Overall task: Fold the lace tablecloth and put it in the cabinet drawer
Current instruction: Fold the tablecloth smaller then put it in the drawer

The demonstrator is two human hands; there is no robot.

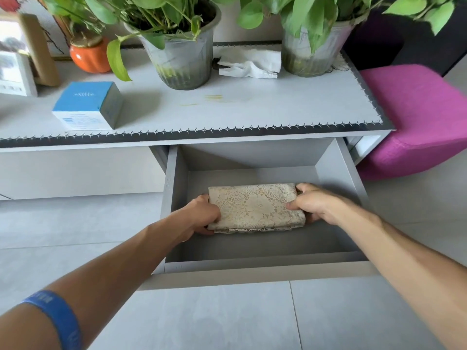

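Observation:
The cream lace tablecloth (255,207) is folded into a compact rectangle and sits inside the open grey cabinet drawer (257,270), near its middle. My left hand (204,214) grips the bundle's left end, fingers curled under it. My right hand (314,202) holds the right end, thumb on top. Whether the cloth rests on the drawer floor or hangs just above it is not clear.
On the cabinet top (227,109) stand two potted plants (182,61) (310,54), a crumpled white tissue (250,64), a blue and white box (88,106), an orange jar (89,56) and a picture frame (22,59). A magenta stool (419,117) stands to the right.

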